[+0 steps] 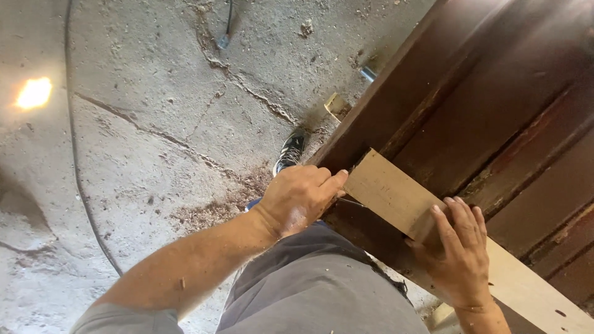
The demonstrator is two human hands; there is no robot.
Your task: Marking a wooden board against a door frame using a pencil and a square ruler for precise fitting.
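I'm marking the pale board [396, 195] on the dark worktop [495, 93]: my left hand [300, 196] pinches a pencil [351, 201], my right hand [461, 250] lies flat, steadying the board.

A rough woodworking shop: a cracked concrete floor [154, 111] strewn with sawdust [213, 210], a loose cable [77, 161], and dark wooden beams [495, 105] under a pale board [396, 195].
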